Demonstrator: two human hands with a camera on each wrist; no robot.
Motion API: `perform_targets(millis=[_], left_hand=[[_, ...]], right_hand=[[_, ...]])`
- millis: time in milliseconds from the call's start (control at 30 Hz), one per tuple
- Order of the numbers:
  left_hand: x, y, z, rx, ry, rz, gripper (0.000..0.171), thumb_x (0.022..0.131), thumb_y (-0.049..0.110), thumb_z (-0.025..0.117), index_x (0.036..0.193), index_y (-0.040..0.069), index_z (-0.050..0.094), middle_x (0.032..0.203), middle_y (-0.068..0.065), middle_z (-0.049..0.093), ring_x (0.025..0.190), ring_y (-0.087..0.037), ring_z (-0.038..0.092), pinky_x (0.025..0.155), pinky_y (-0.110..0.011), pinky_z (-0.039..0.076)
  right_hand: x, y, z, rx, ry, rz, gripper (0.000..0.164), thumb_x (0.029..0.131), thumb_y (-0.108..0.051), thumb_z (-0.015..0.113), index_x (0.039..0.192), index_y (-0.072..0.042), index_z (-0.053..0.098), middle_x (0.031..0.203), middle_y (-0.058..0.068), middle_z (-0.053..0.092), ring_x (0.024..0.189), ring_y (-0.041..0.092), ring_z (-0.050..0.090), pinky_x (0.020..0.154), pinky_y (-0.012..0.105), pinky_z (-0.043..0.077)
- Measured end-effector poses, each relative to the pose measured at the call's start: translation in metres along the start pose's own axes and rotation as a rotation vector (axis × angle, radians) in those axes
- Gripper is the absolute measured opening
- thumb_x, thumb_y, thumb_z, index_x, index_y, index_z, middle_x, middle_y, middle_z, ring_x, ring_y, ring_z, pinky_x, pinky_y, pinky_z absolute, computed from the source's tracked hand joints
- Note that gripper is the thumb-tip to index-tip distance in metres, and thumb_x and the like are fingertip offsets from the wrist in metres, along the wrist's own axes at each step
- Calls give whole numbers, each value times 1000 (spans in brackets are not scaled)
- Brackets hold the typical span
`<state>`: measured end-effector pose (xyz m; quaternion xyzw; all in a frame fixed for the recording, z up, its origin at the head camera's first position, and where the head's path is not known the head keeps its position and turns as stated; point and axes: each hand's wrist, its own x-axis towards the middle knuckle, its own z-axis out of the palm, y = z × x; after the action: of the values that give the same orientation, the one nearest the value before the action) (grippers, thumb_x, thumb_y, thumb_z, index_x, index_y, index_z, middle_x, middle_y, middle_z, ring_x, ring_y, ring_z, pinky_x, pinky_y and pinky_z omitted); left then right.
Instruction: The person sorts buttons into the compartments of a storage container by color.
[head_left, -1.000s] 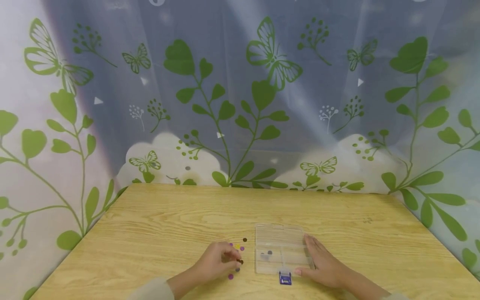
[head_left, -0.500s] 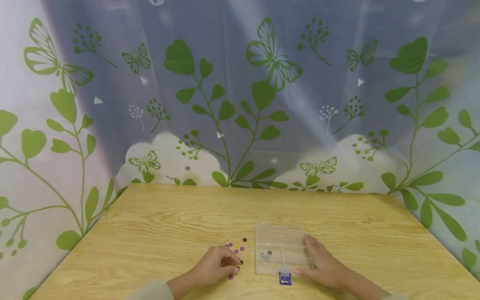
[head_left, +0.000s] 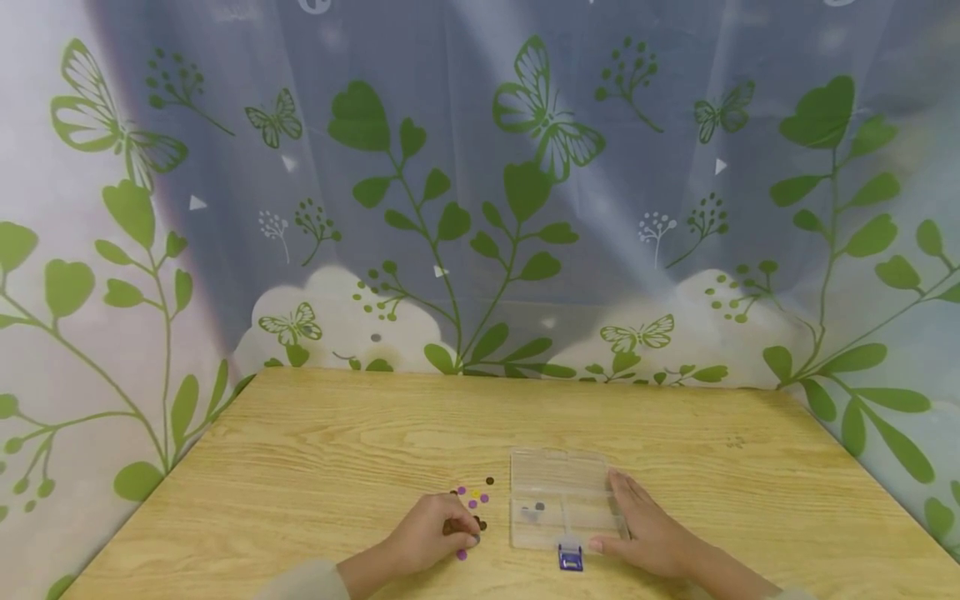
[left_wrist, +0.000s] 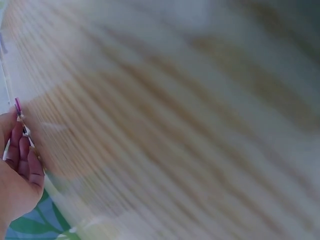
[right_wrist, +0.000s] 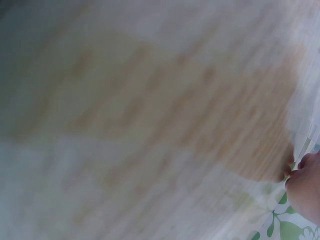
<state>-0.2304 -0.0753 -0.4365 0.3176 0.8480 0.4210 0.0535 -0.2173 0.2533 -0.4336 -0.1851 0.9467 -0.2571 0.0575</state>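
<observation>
Small flat round discs, button-like, lie on the wooden table left of a clear plastic box. Among them are purple discs, a yellow disc and dark brown discs. My left hand is low among them, thumb and forefinger pinching a small dark grey-blue disc. A purple disc lies just below those fingertips. My right hand holds the box by its right side, thumb at the front corner. The box has compartments and a blue latch; dark discs show in its left part.
The wooden table reaches back to a curtain printed with green leaves and butterflies. More curtain hangs at both sides. Both wrist views show mostly blurred table grain, with part of each hand at the outer edge.
My left fingertips have drawn slightly back toward me and closed together at the grey-blue disc, uncovering more discs behind them. The right hand and the box stay in place.
</observation>
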Motion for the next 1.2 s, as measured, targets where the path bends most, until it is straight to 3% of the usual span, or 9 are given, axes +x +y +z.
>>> perform_targets(millis=[267,467,700,1200], left_hand=[[1,2,1,41,-7,-19,10,79,12,69,85,5,70,79,4,63,74,3,46,67,-13,44],[0,5,0,125,9,-27,8,78,17,71,83,11,71,77,8,65,77,1,46,71,-16,42],[1,5,0,208,40,-26,8,75,21,73,79,15,71,74,10,67,73,2,37,65,-15,36],[0,1,-3,233,64,-12,11,76,25,73,73,16,67,67,14,58,70,1,34,61,-14,34]], right_hand=[[0,0,0,15,4,0,100,85,-54,56,143,12,8,150,32,8,137,49,8,108,63,12],[0,2,1,11,6,-6,99,85,-54,56,142,12,8,149,32,8,137,50,8,108,63,12],[0,2,2,13,8,-8,99,85,-53,56,142,12,8,149,32,9,137,49,9,108,62,12],[0,1,1,-8,5,9,100,85,-56,55,143,11,9,150,32,8,137,49,9,109,60,12]])
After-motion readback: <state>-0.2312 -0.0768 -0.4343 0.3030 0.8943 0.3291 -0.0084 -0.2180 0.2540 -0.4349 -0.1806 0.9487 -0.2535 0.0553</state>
